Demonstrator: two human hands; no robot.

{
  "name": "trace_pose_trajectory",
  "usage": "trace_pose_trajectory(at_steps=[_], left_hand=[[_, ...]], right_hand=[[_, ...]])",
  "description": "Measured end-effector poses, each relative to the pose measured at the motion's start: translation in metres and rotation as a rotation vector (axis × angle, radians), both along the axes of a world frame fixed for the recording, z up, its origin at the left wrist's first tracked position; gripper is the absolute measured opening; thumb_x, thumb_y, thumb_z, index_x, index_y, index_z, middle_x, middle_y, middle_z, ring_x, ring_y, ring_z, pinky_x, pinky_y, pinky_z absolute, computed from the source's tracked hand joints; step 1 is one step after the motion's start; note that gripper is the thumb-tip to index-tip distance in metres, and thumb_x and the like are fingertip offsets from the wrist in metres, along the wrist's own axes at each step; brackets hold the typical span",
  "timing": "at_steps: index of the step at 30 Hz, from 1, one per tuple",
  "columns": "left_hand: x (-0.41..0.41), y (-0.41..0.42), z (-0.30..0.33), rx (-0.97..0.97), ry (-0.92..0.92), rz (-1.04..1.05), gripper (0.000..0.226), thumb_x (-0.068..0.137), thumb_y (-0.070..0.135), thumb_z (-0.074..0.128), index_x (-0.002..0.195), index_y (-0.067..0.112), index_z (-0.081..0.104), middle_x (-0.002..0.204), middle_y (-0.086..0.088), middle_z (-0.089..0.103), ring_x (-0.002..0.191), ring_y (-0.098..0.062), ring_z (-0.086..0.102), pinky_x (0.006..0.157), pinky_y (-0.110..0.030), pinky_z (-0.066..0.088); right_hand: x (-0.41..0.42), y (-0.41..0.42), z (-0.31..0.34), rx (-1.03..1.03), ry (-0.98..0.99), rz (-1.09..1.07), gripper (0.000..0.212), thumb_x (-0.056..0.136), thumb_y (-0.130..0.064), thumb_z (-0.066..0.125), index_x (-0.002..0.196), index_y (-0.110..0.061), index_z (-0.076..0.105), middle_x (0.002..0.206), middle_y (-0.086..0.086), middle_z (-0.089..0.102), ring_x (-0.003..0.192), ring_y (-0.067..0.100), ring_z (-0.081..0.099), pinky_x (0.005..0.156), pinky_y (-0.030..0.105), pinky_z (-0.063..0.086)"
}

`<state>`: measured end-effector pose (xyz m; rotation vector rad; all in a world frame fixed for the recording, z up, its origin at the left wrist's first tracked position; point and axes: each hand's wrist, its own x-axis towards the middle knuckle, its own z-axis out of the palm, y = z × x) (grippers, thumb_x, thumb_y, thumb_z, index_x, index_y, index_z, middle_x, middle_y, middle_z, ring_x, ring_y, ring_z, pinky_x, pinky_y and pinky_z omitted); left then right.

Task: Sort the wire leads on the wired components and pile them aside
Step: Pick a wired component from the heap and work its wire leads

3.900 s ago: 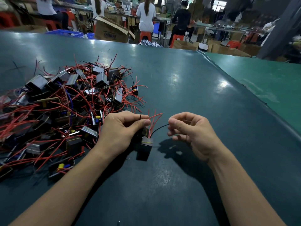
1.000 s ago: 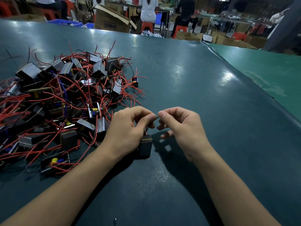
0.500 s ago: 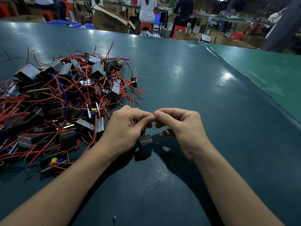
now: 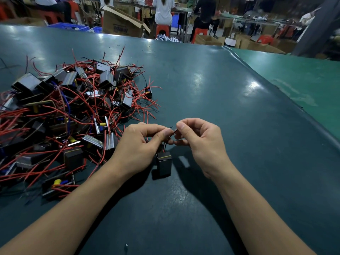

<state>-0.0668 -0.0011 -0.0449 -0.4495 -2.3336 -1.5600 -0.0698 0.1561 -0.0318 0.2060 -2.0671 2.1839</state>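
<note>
Well left of the hands, a tangled heap of black box-shaped components with red wire leads covers the dark green table. The left hand pinches the gathered leads of one small black component, which hangs upright just below and between the hands. The right hand, thumb and forefinger together, pinches a thin black lead running across toward the left fingertips.
</note>
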Motion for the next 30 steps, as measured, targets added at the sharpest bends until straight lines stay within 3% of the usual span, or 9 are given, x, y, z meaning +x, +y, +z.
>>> trace_pose_trajectory(at_steps=[3,6,9,13,19,25,30], left_hand=[[-0.0003,0.0003,0.0001,0.033,-0.016,0.001,0.017,0.092,0.027,0.066,0.078,0.028,0.076,0.072,0.015,0.072,0.077,-0.014,0.067,0.075,-0.047,0.053],[-0.0002,0.0007,-0.0021,-0.041,0.026,0.033,0.015,0.09,0.032,0.067,0.078,0.038,0.074,0.07,0.02,0.069,0.078,-0.017,0.061,0.072,-0.046,0.05],[0.0001,0.0007,-0.0038,-0.065,0.016,0.045,0.011,0.088,0.04,0.067,0.09,0.051,0.068,0.074,0.023,0.068,0.082,-0.017,0.058,0.073,-0.041,0.049],[-0.0019,-0.0011,-0.0035,-0.072,0.011,0.04,0.01,0.086,0.045,0.064,0.083,0.043,0.074,0.065,0.014,0.068,0.077,-0.021,0.059,0.07,-0.042,0.049],[0.001,-0.0016,0.0019,-0.088,0.001,0.034,0.012,0.082,0.056,0.058,0.092,0.057,0.065,0.073,0.03,0.063,0.077,-0.025,0.061,0.071,-0.05,0.05],[0.0018,-0.0013,0.002,-0.098,-0.025,0.018,0.016,0.085,0.052,0.062,0.082,0.042,0.073,0.066,0.02,0.067,0.075,-0.017,0.057,0.069,-0.042,0.048],[0.0008,-0.0014,0.0003,-0.069,-0.042,0.045,0.015,0.092,0.028,0.067,0.079,0.029,0.073,0.067,0.018,0.07,0.073,-0.018,0.064,0.07,-0.04,0.052]], right_hand=[[0.0005,-0.0002,0.0004,-0.044,-0.022,0.011,0.012,0.09,-0.003,0.065,0.08,-0.01,0.069,0.068,-0.001,0.068,0.066,0.011,0.063,0.063,0.026,0.057],[0.0013,0.0005,0.0016,-0.049,-0.081,0.021,0.011,0.087,-0.006,0.069,0.079,-0.013,0.072,0.07,0.002,0.07,0.066,0.01,0.062,0.06,0.023,0.053],[0.0018,-0.0008,0.0025,0.0,-0.07,0.041,0.015,0.087,-0.007,0.069,0.075,-0.016,0.071,0.068,-0.002,0.069,0.064,0.008,0.06,0.056,0.021,0.051],[0.0014,-0.0047,0.0014,0.035,-0.035,0.009,0.021,0.088,-0.003,0.066,0.072,-0.015,0.067,0.065,-0.005,0.064,0.061,0.007,0.058,0.054,0.02,0.05],[0.002,0.001,0.0029,-0.122,-0.121,0.116,0.009,0.086,-0.003,0.067,0.082,-0.008,0.073,0.074,0.004,0.073,0.067,0.012,0.066,0.059,0.021,0.054],[0.0017,0.0009,0.0027,-0.042,-0.097,0.085,0.009,0.088,-0.001,0.066,0.081,-0.004,0.07,0.066,0.001,0.069,0.06,0.009,0.061,0.057,0.022,0.054],[0.0013,-0.0043,0.0006,-0.123,-0.121,0.014,0.011,0.088,-0.001,0.066,0.078,-0.005,0.07,0.062,-0.002,0.067,0.059,0.008,0.062,0.06,0.023,0.057]])
